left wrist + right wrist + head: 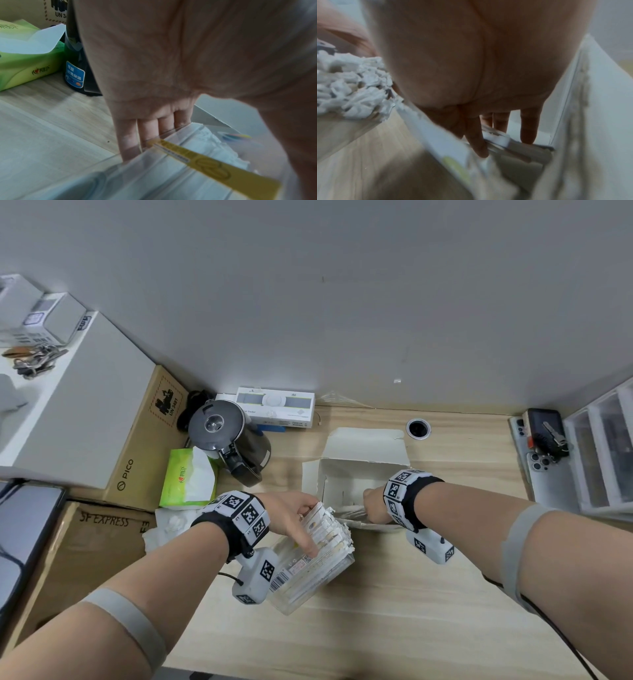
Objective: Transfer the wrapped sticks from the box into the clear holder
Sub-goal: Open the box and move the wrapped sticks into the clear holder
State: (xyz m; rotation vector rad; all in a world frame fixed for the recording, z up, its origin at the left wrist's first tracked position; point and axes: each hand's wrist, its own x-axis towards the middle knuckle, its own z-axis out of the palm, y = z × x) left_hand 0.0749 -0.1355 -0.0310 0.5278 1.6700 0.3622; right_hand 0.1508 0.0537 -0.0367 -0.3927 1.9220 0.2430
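Note:
A clear holder (308,573) stands tilted on the wooden table, packed with several white wrapped sticks (334,530). My left hand (312,528) grips its top, fingers (130,142) down the far wall and thumb on the near side. A yellow label (214,169) shows through the clear wall. Behind it stands the open white box (356,474). My right hand (368,503) reaches inside it. In the right wrist view that hand (503,144) pinches a small bundle of wrapped sticks (515,148) lying at the box bottom, beside the box wall (599,121).
A black kettle (229,440) and a green tissue pack (188,477) stand to the left, crumpled tissue (171,525) in front of them. Cardboard boxes (102,542) line the left edge. Phones with keys (544,440) and clear drawers (603,457) sit at the right.

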